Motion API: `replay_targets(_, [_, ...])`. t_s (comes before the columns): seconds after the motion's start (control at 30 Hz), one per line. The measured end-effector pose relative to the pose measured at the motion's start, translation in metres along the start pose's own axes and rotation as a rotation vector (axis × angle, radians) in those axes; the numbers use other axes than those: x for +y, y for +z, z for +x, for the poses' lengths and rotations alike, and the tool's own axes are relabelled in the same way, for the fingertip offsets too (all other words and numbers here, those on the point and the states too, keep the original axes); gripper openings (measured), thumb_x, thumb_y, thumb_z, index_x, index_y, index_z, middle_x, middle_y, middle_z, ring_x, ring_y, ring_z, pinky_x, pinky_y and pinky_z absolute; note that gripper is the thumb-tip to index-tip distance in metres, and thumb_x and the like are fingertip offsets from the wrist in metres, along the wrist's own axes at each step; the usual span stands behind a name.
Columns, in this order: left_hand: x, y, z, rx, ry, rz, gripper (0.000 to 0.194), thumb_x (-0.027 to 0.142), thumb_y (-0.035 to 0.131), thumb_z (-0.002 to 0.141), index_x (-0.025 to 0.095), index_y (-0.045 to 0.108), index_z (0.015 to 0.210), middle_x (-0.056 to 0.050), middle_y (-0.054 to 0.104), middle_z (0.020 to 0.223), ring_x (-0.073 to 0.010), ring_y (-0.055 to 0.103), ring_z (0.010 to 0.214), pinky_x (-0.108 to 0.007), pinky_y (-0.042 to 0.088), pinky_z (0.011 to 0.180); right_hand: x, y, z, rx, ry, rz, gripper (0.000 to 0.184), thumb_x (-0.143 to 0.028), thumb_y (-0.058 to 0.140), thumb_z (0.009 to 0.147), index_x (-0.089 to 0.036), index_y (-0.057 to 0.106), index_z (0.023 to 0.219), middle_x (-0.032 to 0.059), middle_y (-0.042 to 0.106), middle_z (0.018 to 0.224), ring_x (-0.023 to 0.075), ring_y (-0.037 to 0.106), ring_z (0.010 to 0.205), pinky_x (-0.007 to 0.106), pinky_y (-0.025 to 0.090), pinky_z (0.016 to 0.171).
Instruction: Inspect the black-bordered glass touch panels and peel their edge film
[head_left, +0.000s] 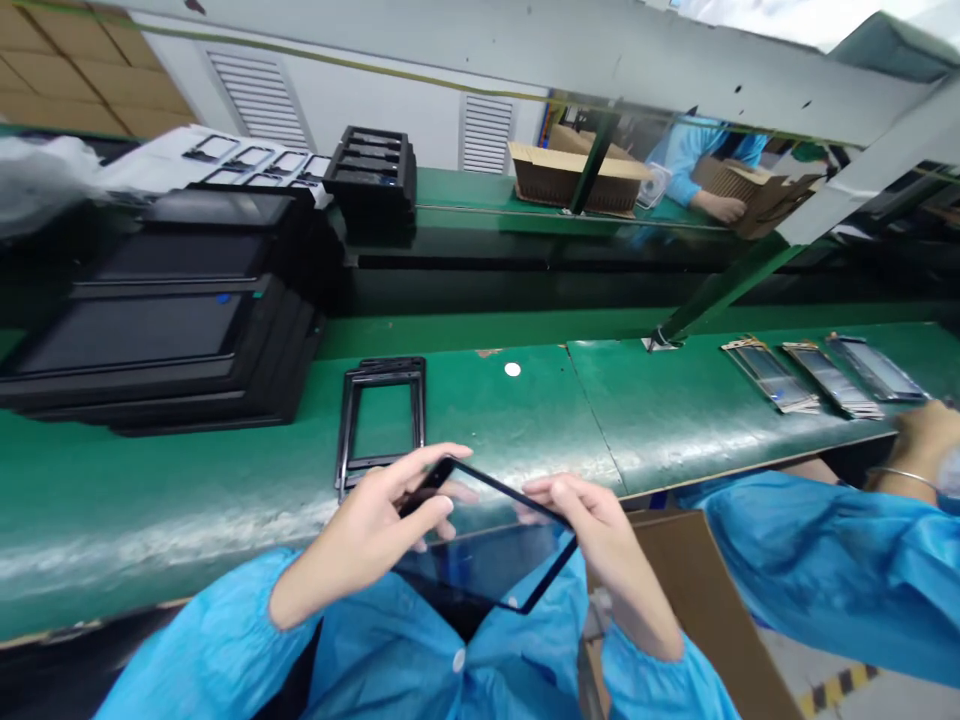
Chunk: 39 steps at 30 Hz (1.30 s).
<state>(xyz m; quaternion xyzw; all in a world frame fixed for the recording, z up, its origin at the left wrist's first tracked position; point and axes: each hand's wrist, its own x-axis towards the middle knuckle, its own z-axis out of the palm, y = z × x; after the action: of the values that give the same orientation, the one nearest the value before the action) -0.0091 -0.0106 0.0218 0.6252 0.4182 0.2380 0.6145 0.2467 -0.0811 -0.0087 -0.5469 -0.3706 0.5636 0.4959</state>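
A black-edged glass screen panel [495,550] is held flat over my lap, in front of the green bench. My left hand [382,520] grips its left end, with the thumb on top near the corner. My right hand [600,540] holds the right edge, fingers curled round it. Just beyond the panel, a stack of black rectangular frames [381,410] lies on the green bench [525,420].
Stacked black trays [165,310] fill the left of the bench, with more trays [373,170] behind. Several screen strips [817,378] lie at the right, near a co-worker's hand [926,445] and blue sleeve. A cardboard box [570,175] stands across the conveyor, where another person works.
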Motion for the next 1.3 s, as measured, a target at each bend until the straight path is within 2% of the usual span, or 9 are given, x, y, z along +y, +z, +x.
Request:
replay_targets(0.13, [-0.014, 0.001, -0.008, 0.246, -0.024, -0.216, 0.055, 0.045, 0.076, 0.096, 0.019, 0.058, 0.142, -0.014, 0.085, 0.106, -0.0228, 0.081, 0.07, -0.026, 0.063, 0.052, 0.015, -0.02, -0.001, 0.171, 0.046, 0.082, 0.049, -0.069, 0.082, 0.084, -0.019, 0.083, 0.083, 0.0107, 0.084, 0.072, 0.0291, 0.082, 0.065, 0.038, 0.067, 0.069])
replay_targets(0.43, [-0.013, 0.016, -0.014, 0.455, -0.03, -0.282, 0.059, 0.048, 0.083, 0.089, 0.02, 0.059, 0.134, -0.011, 0.085, 0.099, -0.0211, 0.078, 0.063, -0.026, 0.06, 0.048, 0.015, 0.003, -0.004, 0.364, -0.07, 0.107, 0.045, -0.063, 0.08, 0.089, -0.022, 0.076, 0.072, 0.0053, 0.08, 0.061, 0.0257, 0.077, 0.053, 0.033, 0.063, 0.056])
replay_targets(0.83, [-0.018, 0.015, -0.016, 0.436, -0.05, -0.311, 0.057, 0.048, 0.083, 0.09, 0.021, 0.057, 0.132, -0.008, 0.085, 0.099, -0.0208, 0.078, 0.064, -0.025, 0.06, 0.049, 0.004, 0.011, -0.01, 0.401, -0.133, 0.003, 0.049, -0.064, 0.075, 0.093, -0.024, 0.07, 0.066, 0.003, 0.077, 0.057, 0.0245, 0.075, 0.049, 0.032, 0.061, 0.052])
replay_targets(0.97, [-0.027, 0.014, -0.016, 0.426, -0.038, -0.26, 0.05, 0.047, 0.076, 0.097, 0.022, 0.055, 0.136, -0.01, 0.084, 0.106, -0.0218, 0.078, 0.066, -0.027, 0.06, 0.05, 0.009, 0.01, -0.011, 0.384, -0.163, 0.074, 0.046, -0.066, 0.072, 0.094, -0.021, 0.08, 0.095, 0.0065, 0.082, 0.066, 0.0269, 0.078, 0.052, 0.035, 0.064, 0.054])
replay_targets(1.03, [-0.03, 0.011, -0.013, 0.425, 0.049, -0.131, 0.045, 0.042, 0.069, 0.102, 0.024, 0.054, 0.14, -0.015, 0.079, 0.128, -0.0252, 0.082, 0.085, -0.032, 0.066, 0.063, 0.011, 0.009, -0.014, 0.371, -0.169, 0.053, 0.043, -0.06, 0.078, 0.092, -0.02, 0.078, 0.11, 0.0068, 0.083, 0.07, 0.0284, 0.082, 0.061, 0.036, 0.067, 0.062])
replay_targets(1.1, [-0.029, 0.005, -0.007, 0.428, 0.223, 0.152, 0.045, 0.035, 0.068, 0.102, 0.026, 0.058, 0.145, -0.016, 0.065, 0.154, -0.0317, 0.074, 0.124, -0.044, 0.066, 0.095, 0.013, 0.01, -0.018, 0.377, -0.167, -0.006, 0.037, -0.053, 0.083, 0.09, -0.021, 0.078, 0.11, 0.0069, 0.083, 0.069, 0.0296, 0.085, 0.071, 0.036, 0.069, 0.067])
replay_targets(1.17, [-0.023, -0.001, 0.002, 0.355, 0.419, 0.478, 0.043, 0.031, 0.072, 0.099, 0.028, 0.067, 0.141, -0.011, 0.062, 0.159, -0.0353, 0.058, 0.146, -0.058, 0.044, 0.124, 0.014, 0.011, -0.022, 0.386, -0.166, -0.042, 0.035, -0.051, 0.082, 0.091, -0.021, 0.078, 0.106, 0.0079, 0.083, 0.068, 0.0306, 0.086, 0.074, 0.035, 0.069, 0.066])
replay_targets(1.23, [-0.016, -0.005, 0.012, 0.201, 0.54, 0.669, 0.029, 0.03, 0.071, 0.1, 0.029, 0.078, 0.129, -0.006, 0.077, 0.139, -0.0329, 0.066, 0.137, -0.063, 0.031, 0.131, 0.015, 0.013, -0.025, 0.387, -0.166, -0.053, 0.036, -0.052, 0.082, 0.092, -0.02, 0.077, 0.107, 0.0089, 0.083, 0.07, 0.0307, 0.085, 0.072, 0.035, 0.069, 0.065])
replay_targets(1.3, [-0.009, -0.008, 0.019, 0.076, 0.586, 0.691, 0.021, 0.03, 0.067, 0.103, 0.028, 0.083, 0.117, -0.003, 0.086, 0.114, -0.0266, 0.079, 0.111, -0.057, 0.04, 0.127, 0.015, 0.015, -0.028, 0.393, -0.163, -0.067, 0.037, -0.053, 0.082, 0.092, -0.02, 0.078, 0.106, 0.0093, 0.083, 0.07, 0.0297, 0.085, 0.067, 0.035, 0.069, 0.064])
